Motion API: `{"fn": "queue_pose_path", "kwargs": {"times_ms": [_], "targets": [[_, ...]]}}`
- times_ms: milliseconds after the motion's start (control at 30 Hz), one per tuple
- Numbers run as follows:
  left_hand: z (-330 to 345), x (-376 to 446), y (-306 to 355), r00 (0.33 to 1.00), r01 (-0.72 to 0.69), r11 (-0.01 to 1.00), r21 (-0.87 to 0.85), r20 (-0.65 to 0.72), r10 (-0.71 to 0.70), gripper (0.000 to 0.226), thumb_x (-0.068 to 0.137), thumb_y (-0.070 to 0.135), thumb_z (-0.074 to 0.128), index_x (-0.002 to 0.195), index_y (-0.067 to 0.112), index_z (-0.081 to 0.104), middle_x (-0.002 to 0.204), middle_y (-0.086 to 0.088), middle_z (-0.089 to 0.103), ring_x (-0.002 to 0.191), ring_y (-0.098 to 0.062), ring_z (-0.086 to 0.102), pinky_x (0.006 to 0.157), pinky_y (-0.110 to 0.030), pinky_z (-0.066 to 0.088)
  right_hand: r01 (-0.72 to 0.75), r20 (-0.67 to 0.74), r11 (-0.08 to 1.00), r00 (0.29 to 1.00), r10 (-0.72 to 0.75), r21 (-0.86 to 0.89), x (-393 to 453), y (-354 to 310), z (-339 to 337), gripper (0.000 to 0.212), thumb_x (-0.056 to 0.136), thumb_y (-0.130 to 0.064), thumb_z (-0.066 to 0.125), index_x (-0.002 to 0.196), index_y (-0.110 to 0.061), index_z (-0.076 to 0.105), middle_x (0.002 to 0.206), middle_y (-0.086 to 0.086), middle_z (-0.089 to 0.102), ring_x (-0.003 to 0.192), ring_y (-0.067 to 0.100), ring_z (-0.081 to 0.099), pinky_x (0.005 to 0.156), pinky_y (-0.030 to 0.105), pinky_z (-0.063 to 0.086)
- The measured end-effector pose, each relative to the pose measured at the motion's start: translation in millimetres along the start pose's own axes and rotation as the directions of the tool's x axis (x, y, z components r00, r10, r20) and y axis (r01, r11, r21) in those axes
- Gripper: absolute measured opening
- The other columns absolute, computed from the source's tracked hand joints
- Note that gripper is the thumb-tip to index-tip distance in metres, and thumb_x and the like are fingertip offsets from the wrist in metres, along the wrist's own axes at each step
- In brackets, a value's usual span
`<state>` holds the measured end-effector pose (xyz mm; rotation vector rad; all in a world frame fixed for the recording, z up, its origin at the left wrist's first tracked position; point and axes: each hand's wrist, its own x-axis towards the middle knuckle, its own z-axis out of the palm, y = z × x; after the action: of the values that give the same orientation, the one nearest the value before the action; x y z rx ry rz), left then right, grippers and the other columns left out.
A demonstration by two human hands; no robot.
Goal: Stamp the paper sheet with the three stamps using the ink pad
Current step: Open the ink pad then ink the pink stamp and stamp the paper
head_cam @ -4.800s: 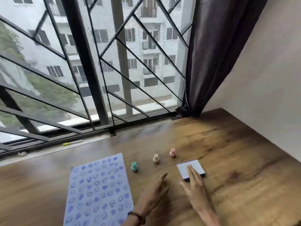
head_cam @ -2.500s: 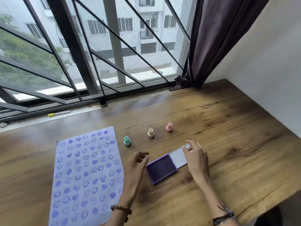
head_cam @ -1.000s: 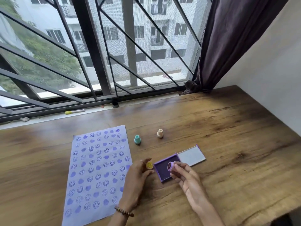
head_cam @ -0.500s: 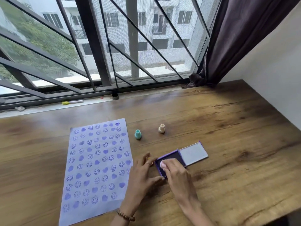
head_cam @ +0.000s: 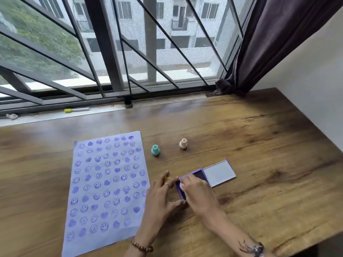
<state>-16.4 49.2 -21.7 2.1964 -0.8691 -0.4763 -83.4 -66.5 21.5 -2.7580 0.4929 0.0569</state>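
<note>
Pink stamp [head_cam: 181, 186] under right-hand fingers [head_cam: 187, 182], on ink pad [head_cam: 199, 176]

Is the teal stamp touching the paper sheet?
Apart. The head view shows bare wood between the teal stamp and the paper sheet edge.

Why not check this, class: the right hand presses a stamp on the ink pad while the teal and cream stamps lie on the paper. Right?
Not quite. The head view shows the teal stamp and cream stamp standing on the table, beside the paper.
</note>
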Motion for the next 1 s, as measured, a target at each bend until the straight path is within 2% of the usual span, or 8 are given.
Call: {"fn": "queue_pose_path", "kwargs": {"times_ms": [233, 400, 467, 533, 633, 800, 900, 1000], "targets": [[-1.2, -5.4, 8.4, 0.997, 0.001, 0.999, 0.052, 0.073, -0.005, 0.081, 0.072, 0.045, 0.07, 0.139, 0.027, 0.028, 0.154, 0.001, 0.016, 0.137, -0.017, 0.022, 0.109, -0.027, 0.021, -0.111, 0.128, 0.994, 0.985, 0.113, -0.02, 20.5, -6.2, -18.1, 0.015, 0.081, -0.01, 0.05, 0.079, -0.004, 0.063, 0.092, 0.02, 0.067, 0.09, 0.037, 0.062, 0.068, 0.039, 0.047], [-34.5, -33.2, -12.1, 0.99, -0.122, 0.991, -0.061, 0.061, 0.126, 0.087, 0.077, 0.042, 0.066, 0.137, 0.041, 0.003, 0.15, 0.016, -0.001, 0.136, 0.004, 0.003, 0.105, -0.004, 0.006, -0.319, -0.01, 0.896, 0.941, 0.338, 0.31, 4.0, -15.5, -23.1, 0.008, 0.075, -0.016, 0.064, 0.073, -0.009, 0.068, 0.082, 0.014, 0.07, 0.081, 0.031, 0.062, 0.067, 0.035, 0.046], [-63.0, -46.8, -35.8, 0.987, -0.158, 0.987, 0.02, 0.025, 0.158, 0.08, 0.079, 0.042, 0.065, 0.136, 0.044, 0.008, 0.148, 0.019, -0.001, 0.138, 0.001, -0.002, 0.107, -0.01, 0.006, -0.291, -0.104, 0.801, 0.911, 0.398, 0.523, -17.3, -37.4, -15.7, 0.002, 0.075, -0.019, 0.069, 0.074, -0.02, 0.07, 0.076, 0.0, 0.071, 0.073, 0.014, 0.064, 0.065, 0.021, 0.045], [-90.4, -57.8, -63.0, 0.988, -0.149, 0.98, 0.132, 0.06, 0.142, 0.081, 0.077, 0.047, 0.065, 0.138, 0.039, 0.012, 0.151, 0.014, -0.001, 0.141, -0.009, -0.009, 0.113, -0.023, 0.003, -0.277, -0.052, 0.679, 0.905, 0.421, 0.679, -37.5, -68.4, 0.7, 0.009, 0.073, -0.02, 0.074, 0.072, -0.027, 0.07, 0.073, -0.01, 0.072, 0.068, 0.001, 0.063, 0.061, 0.007, 0.043], [-111.0, -67.6, -93.6, 0.985, -0.083, 0.951, 0.299, 0.17, 0.032, 0.093, 0.07, 0.058, 0.064, 0.135, 0.043, -0.001, 0.149, 0.012, -0.015, 0.14, -0.018, -0.019, 0.115, -0.047, -0.009, -0.302, 0.008, 0.572, 0.889, 0.458, 0.763, -55.9, -107.5, 32.3, 0.011, 0.072, -0.016, 0.074, 0.071, -0.026, 0.07, 0.076, -0.007, 0.073, 0.07, 0.002, 0.065, 0.066, 0.011, 0.048], [-108.2, -75.3, -113.3, 0.962, -0.036, 0.947, 0.32, 0.269, -0.054, 0.09, 0.067, 0.064, 0.061, 0.127, 0.057, -0.006, 0.148, 0.013, -0.021, 0.139, -0.02, -0.024, 0.107, -0.059, -0.021, -0.231, -0.2, 0.752, 0.879, 0.434, 0.617, -64.6, -142.6, 56.1, 0.005, 0.081, -0.009, 0.066, 0.081, -0.013, 0.069, 0.082, -0.007, 0.06, 0.069, 0.015, 0.063, 0.066, 0.021, 0.053], [-106.3, -73.7, -115.9, 0.962, -0.043, 0.947, 0.319, 0.269, -0.046, 0.087, 0.067, 0.064, 0.06, 0.128, 0.059, -0.003, 0.153, 0.013, -0.015, 0.14, -0.019, -0.023, 0.106, -0.058, -0.022, -0.253, -0.221, 0.829, 0.888, 0.404, 0.499, -62.8, -150.1, 58.7, 0.007, 0.085, -0.01, 0.06, 0.088, -0.007, 0.066, 0.092, 0.002, 0.062, 0.08, 0.021, 0.063, 0.074, 0.038, 0.054], [-106.1, -74.6, -116.6, 0.963, -0.057, 0.958, 0.281, 0.269, -0.021, 0.083, 0.068, 0.064, 0.059, 0.132, 0.058, 0.007, 0.154, 0.014, -0.014, 0.139, -0.017, -0.024, 0.106, -0.057, -0.023, -0.296, -0.191, 0.875, 0.901, 0.389, 0.384, -61.4, -154.1, 59.4, 0.011, 0.089, -0.013, 0.054, 0.092, -0.005, 0.062, 0.099, 0.009, 0.061, 0.083, 0.026, 0.062, 0.076, 0.04, 0.052]]}}
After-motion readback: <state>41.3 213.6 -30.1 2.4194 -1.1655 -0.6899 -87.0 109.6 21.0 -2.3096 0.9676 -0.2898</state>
